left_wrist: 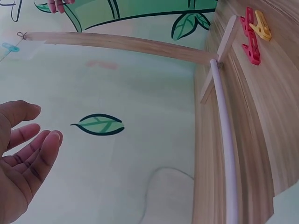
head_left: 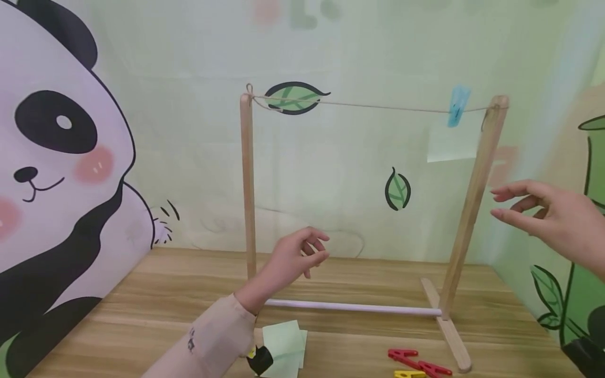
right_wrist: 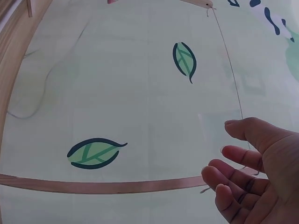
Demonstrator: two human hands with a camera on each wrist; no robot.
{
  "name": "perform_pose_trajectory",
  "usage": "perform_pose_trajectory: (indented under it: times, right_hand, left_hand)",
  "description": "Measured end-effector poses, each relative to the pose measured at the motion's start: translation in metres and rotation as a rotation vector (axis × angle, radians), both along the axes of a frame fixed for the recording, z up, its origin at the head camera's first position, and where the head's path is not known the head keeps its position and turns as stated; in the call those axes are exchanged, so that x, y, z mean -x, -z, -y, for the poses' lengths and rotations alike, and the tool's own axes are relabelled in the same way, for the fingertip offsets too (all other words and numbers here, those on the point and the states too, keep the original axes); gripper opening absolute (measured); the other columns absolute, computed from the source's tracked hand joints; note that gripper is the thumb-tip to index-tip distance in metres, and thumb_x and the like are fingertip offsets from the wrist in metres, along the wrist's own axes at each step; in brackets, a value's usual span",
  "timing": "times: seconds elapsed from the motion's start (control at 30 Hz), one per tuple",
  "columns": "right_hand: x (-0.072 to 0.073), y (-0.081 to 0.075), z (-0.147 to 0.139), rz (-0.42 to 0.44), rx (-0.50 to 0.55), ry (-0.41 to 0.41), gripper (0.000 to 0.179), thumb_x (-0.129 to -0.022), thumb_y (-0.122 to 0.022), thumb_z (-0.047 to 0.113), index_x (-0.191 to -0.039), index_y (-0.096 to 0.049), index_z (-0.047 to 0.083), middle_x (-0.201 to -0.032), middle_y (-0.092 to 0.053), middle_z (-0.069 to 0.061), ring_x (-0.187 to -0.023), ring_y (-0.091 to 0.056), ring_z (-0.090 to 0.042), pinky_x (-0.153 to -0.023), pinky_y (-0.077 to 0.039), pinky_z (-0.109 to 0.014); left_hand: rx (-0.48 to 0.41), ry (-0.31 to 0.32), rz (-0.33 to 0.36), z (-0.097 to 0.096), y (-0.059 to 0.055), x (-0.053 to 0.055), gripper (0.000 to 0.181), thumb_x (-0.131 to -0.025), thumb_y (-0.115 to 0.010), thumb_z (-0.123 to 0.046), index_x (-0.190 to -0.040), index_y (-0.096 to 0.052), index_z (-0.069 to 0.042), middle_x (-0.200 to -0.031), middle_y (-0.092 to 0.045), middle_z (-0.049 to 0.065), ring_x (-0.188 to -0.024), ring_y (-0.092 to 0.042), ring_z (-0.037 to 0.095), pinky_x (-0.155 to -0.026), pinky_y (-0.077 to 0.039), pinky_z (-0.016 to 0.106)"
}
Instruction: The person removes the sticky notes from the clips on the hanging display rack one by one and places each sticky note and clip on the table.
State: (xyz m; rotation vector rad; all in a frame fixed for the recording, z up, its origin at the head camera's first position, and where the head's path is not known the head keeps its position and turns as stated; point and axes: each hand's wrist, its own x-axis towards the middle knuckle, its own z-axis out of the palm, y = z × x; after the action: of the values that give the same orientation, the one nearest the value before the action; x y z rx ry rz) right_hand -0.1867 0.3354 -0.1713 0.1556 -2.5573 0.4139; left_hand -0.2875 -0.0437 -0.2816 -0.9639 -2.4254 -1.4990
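Note:
A light green paper sheet (head_left: 451, 143) hangs near the right end of a thin string (head_left: 378, 106), under a blue clothespin (head_left: 457, 107). The string runs between two wooden posts. To the right of the right post (head_left: 470, 220), my right hand (head_left: 550, 215) is in the air, fingers loosely bent, nothing between thumb and fingertips. My left hand (head_left: 302, 252) hovers above the white crossbar (head_left: 354, 307), also with nothing in it and its fingers relaxed. In the left wrist view, a gap shows between the left thumb and fingers (left_wrist: 49, 149).
Several light green paper sheets (head_left: 283, 341) lie on the wooden table (head_left: 359, 346), partly behind a small black thing (head_left: 260, 361) by the left sleeve. At the front right are red clothespins (head_left: 402, 356) and a yellow one (head_left: 409, 374). A panda-printed backdrop (head_left: 189, 131) stands behind.

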Motion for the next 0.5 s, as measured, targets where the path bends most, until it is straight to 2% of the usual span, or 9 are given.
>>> perform_pose_trajectory:
  times: [0.13,0.3,0.4,0.5]
  right_hand:
    - [0.0,-0.008,0.001,0.011,-0.001,0.004,0.045,-0.092,-0.063,0.039,-0.125,-0.058,0.008,-0.12,-0.062,-0.023,-0.071,-0.037,0.027,-0.054,-0.04,-0.019]
    - [0.001,-0.017,0.001,0.001,0.009,-0.015,0.043,-0.092,-0.064,0.038,-0.124,-0.059,0.01,-0.123,-0.061,-0.021,-0.071,-0.04,0.026,-0.053,-0.041,-0.019]
    - [0.001,-0.023,0.0,-0.029,0.02,-0.014,0.041,-0.091,-0.065,0.038,-0.122,-0.06,0.011,-0.114,-0.064,0.014,-0.072,-0.04,0.027,-0.052,-0.042,-0.019]
    - [0.001,-0.029,0.0,-0.052,0.032,-0.01,0.041,-0.091,-0.065,0.038,-0.12,-0.06,0.01,-0.095,-0.048,0.044,-0.071,-0.041,0.027,-0.052,-0.043,-0.019]
  left_hand:
    - [-0.009,0.0,-0.011,-0.006,-0.006,0.003,0.025,-0.089,-0.067,-0.009,-0.114,-0.063,-0.008,-0.093,-0.065,0.01,-0.069,-0.063,0.019,-0.048,-0.055,0.033]
    - [-0.009,-0.01,-0.02,-0.012,-0.013,0.01,0.025,-0.089,-0.068,-0.01,-0.113,-0.063,-0.008,-0.093,-0.066,0.01,-0.06,-0.058,0.01,-0.047,-0.055,0.031]
    - [-0.001,-0.005,-0.016,-0.016,-0.017,0.015,0.025,-0.089,-0.068,-0.012,-0.114,-0.063,-0.009,-0.094,-0.067,0.009,-0.06,-0.058,0.009,-0.047,-0.055,0.031]
    - [0.0,0.011,-0.026,-0.021,-0.023,0.018,0.026,-0.089,-0.068,-0.013,-0.114,-0.063,-0.009,-0.095,-0.067,0.01,-0.063,-0.06,0.01,-0.046,-0.054,0.029]
